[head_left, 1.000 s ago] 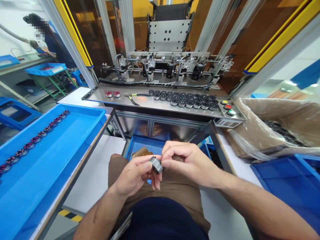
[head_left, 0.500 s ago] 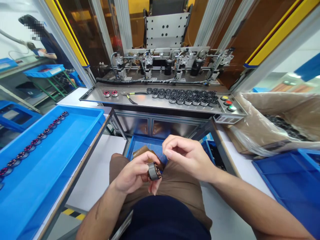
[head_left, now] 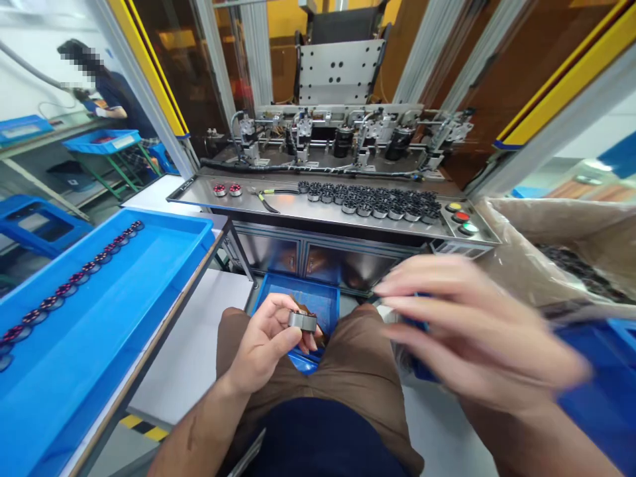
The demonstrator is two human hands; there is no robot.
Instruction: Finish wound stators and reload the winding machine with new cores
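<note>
My left hand [head_left: 271, 338] is closed around a motor stator [head_left: 303, 321], a short grey metal ring with coppery windings at its top. It is held over my lap, its grey side towards me. My right hand [head_left: 462, 318] is blurred by motion at the right, well apart from the stator. Its fingers are stretched out with gaps between them, and nothing shows in them. Beyond both hands, several black-topped stators [head_left: 380, 202] stand in rows on the machine's metal ledge [head_left: 278, 215]. Two red-topped ones [head_left: 227, 190] stand at its left end.
Pliers [head_left: 268, 199] lie on the ledge, left of push buttons [head_left: 461, 216]. A blue tray [head_left: 149, 278] with a line of motor parts is at my left. At my right stands a plastic-lined carton [head_left: 517, 218]. A blue bin [head_left: 328, 298] sits below the ledge. A co-worker [head_left: 106, 93] is far left.
My right hand has moved right, away from the stator, and its fingers have straightened. My left hand has turned the stator flatter and raised it slightly. The view has shifted a little.
</note>
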